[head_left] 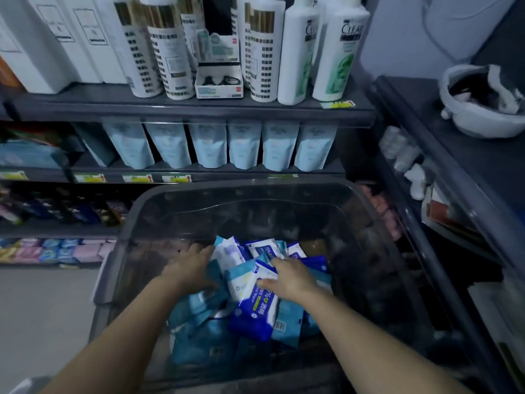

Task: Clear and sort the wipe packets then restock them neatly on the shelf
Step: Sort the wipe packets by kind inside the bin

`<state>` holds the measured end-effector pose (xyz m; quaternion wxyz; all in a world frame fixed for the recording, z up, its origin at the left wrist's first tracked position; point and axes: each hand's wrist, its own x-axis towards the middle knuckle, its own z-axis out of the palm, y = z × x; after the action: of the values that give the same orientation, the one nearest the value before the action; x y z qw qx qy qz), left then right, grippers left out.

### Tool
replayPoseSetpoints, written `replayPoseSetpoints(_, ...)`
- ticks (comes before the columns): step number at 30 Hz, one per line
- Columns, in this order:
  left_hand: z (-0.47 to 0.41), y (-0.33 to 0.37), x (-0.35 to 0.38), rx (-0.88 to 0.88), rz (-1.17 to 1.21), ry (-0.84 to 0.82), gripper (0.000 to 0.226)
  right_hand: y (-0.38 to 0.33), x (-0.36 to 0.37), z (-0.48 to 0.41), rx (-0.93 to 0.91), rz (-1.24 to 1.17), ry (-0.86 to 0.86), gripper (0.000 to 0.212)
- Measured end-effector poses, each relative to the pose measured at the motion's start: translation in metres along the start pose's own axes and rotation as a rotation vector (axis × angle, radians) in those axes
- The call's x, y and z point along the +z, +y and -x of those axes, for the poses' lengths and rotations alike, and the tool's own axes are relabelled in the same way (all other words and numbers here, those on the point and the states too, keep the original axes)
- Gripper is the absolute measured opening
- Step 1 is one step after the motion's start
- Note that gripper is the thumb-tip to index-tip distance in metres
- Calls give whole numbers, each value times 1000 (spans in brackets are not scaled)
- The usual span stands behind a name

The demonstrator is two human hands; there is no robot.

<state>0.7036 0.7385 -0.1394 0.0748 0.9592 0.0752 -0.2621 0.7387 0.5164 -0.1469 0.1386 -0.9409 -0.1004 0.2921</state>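
A clear plastic bin stands in front of me with a loose heap of wipe packets in it, teal ones and dark blue-and-white ones. Both my hands are down inside the bin. My left hand lies on the teal packets at the heap's left, fingers reaching forward among them. My right hand rests on a dark blue-and-white packet, thumb and fingers spread over its top. Whether either hand grips a packet is hidden by the heap.
Grey store shelves rise behind the bin: white bottles on top, light blue pouches below. Lower left shelves hold small coloured packs. A second rack stands at the right with a white bowl. Grey floor at left.
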Motion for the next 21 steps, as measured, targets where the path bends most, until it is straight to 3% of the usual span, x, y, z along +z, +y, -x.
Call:
replayPoseSetpoints(3,-17,11,0,51,-218,-71,70,12,6,-11,73,32,-11,75)
replayPoseSetpoints(6,-27,36,-18,86,-290,-49,47,26,-1,-20,64,-1,93,61)
replayPoseSetpoints(9,-45,69,-39,188,-245,117,38,47,-6,-34,152,-12,230,44)
replayPoseSetpoints(12,-63,107,-36,401,-101,185,36,69,-3,-45,298,-28,148,55)
replayPoseSetpoints(15,-82,138,-8,565,-82,32,35,85,10,-53,421,-258,6,78)
replayPoseSetpoints(17,-99,150,10,596,-117,-77,36,93,20,-57,405,-359,-68,86)
replayPoseSetpoints(21,-126,159,27,582,-232,-214,41,106,20,-66,303,-231,-50,93)
